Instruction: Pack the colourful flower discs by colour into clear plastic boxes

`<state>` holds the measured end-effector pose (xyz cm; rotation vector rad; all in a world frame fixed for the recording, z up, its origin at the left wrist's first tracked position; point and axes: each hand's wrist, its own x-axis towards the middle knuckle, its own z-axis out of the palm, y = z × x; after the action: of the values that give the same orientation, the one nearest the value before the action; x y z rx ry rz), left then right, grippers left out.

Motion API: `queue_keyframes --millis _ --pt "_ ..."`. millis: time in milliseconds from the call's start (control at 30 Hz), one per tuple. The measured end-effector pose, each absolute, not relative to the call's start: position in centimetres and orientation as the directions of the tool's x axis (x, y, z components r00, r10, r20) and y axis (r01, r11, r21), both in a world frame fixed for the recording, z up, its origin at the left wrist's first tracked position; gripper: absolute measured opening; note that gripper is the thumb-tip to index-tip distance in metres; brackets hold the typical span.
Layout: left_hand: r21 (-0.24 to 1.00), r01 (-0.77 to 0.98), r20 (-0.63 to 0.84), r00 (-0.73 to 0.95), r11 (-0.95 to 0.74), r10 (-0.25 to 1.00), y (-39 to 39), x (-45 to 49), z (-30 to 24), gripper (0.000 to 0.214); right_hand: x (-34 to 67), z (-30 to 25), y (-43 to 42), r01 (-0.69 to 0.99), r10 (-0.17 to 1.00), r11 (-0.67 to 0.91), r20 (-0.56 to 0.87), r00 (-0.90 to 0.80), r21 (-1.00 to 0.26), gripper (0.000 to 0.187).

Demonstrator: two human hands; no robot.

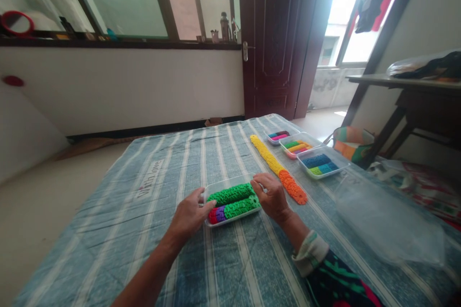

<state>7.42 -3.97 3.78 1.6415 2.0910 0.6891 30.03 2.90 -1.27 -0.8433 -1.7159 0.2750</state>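
Note:
A clear plastic box (234, 183) lies on the striped cloth, holding two rows of stacked interlocking plastic discs. The back row (230, 194) is green; the front row (239, 207) is green with purple and red at its left end. My left hand (192, 211) grips the box's left end, thumb over the rim beside the discs. Curled over the right back corner, my right hand (272, 195) has its fingertips close together at the end of the green row; what they pinch is hidden. Just beyond it lies a long row of yellow discs (266, 153) and orange discs (292, 187).
Three more clear boxes of coloured discs stand along the right: a near one (341, 165), a middle one (308, 137) and a far one (293, 128). A translucent plastic container (391, 223) sits at the right edge of the striped cloth (151, 230). A side table (406, 81) stands further right.

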Motion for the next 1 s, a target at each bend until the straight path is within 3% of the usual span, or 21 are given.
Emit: queue_keyframes --millis 200,300,800,1000 --pt "0.682 0.624 -0.295 -0.242 0.381 0.924 -4.3 8.4 4.2 0.052 29.9 -1.0 2.7 0.392 0.646 0.722 0.758 -0.086 -0.571 0.02" --pt "0.7 0.572 -0.361 -0.234 0.428 0.903 -4.4 8.7 4.5 0.05 29.8 -1.1 2.7 0.395 0.651 0.718 0.753 -0.092 -0.573 0.02" --pt "0.784 0.478 -0.311 -0.251 0.397 0.917 -4.3 8.6 4.0 0.048 29.8 -1.2 2.8 0.4 0.673 0.699 0.734 -0.088 -0.592 0.019" --pt "0.8 0.477 -0.277 -0.245 0.364 0.929 -3.8 7.6 3.5 0.05 29.7 0.1 1.7 0.427 0.588 0.777 0.776 -0.23 -0.462 0.017"
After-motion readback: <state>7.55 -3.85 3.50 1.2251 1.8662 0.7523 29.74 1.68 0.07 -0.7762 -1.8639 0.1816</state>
